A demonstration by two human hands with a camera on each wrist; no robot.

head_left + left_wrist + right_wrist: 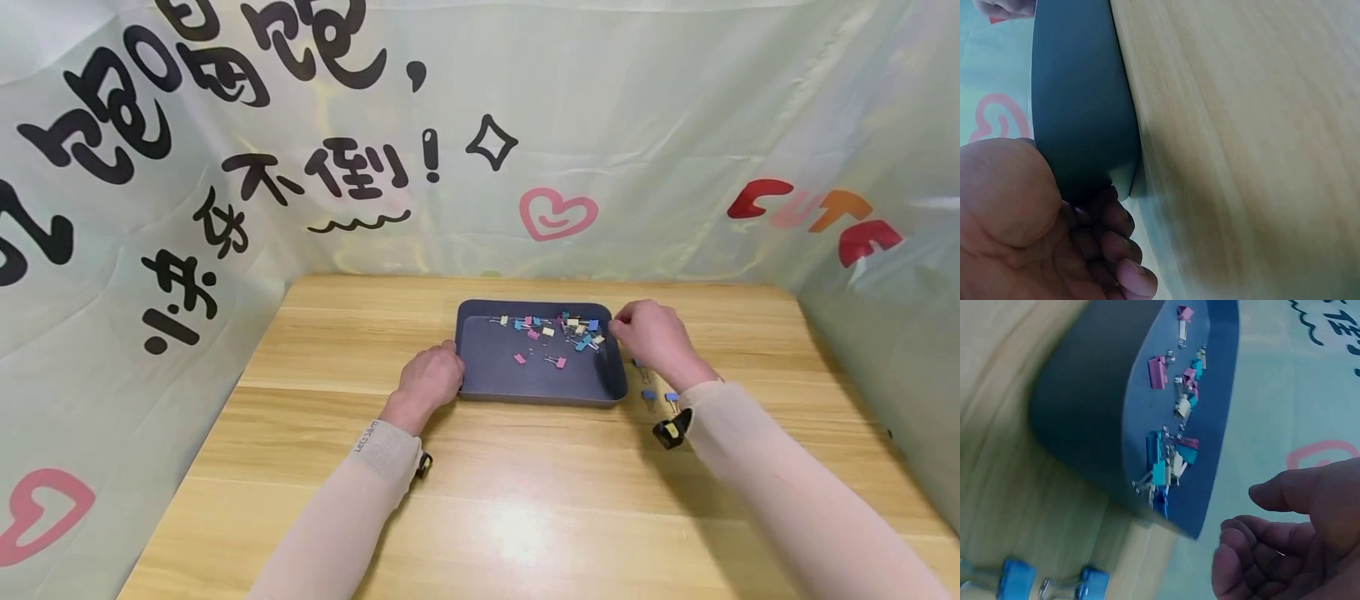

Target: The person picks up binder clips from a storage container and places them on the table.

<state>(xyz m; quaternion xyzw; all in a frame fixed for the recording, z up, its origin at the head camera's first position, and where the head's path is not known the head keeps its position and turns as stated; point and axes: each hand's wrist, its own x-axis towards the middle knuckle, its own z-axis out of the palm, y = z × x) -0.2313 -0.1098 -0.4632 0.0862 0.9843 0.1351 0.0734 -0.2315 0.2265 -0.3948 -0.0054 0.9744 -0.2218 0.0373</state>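
Fabric (660, 108) printed with black characters, pink hearts and the colored word "CUTE" is hanging behind and along both sides of a pale wood-grain tabletop (465, 475). Two light sleeves (330, 517) are reaching over the tabletop from the near side. Between the hands, a shallow, dark gray rectangular tray (540, 398) is sitting toward the far part of the tabletop, its long sides running left to right.

The left hand (431, 377) is gripping the tray at its left end, its thumb lying against the tray and its fingers curling around the near corner. The right hand (651, 329) is hovering just beside the tray's right rim, near the far corner; its thumb is standing apart from the loosely bent fingers, which, as far as the dim wrist view shows, are holding nothing.

Inside the tray, small binder clips with silver handles are lying loose. Teal clips (583, 342), cream clips (548, 332) and a blue clip are crowding toward the far right corner, while a smaller mixed group is stretching along the far side. Two pink clips (560, 362) are resting nearer the middle. Outside, three blue binder clips (648, 395) are lying on the wood right of the tray.
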